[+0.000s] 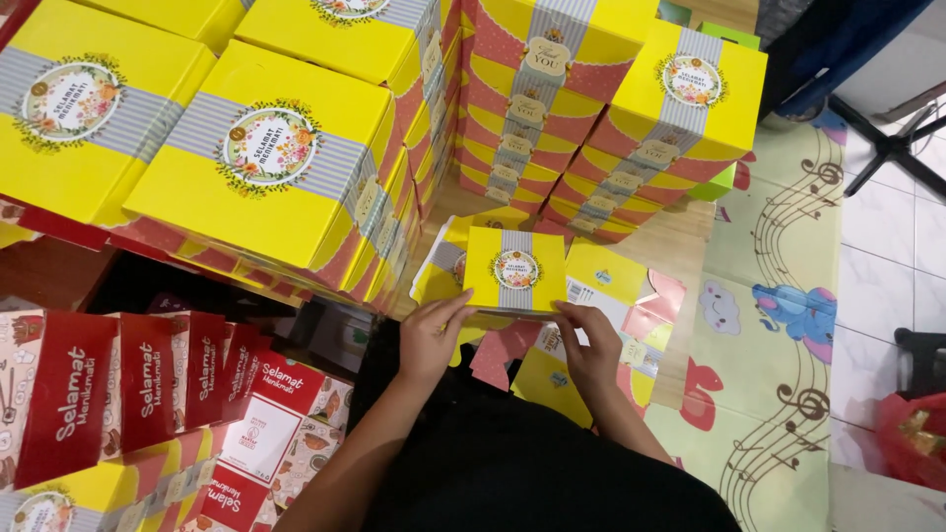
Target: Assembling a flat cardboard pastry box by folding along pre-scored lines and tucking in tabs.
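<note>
A small yellow cardboard box (514,268) with a grey striped band and a round floral label sits in front of me, on top of flat unfolded box blanks (601,286). My left hand (430,335) grips its lower left corner. My right hand (591,345) presses on its lower right edge, fingers curled over the rim. The lid looks closed.
Tall stacks of finished yellow boxes (266,167) rise at the left, centre (532,108) and right (670,128). Red and white boxes (128,384) stand at lower left. A play mat with music notes (778,325) covers the floor at right, beside chair legs (887,148).
</note>
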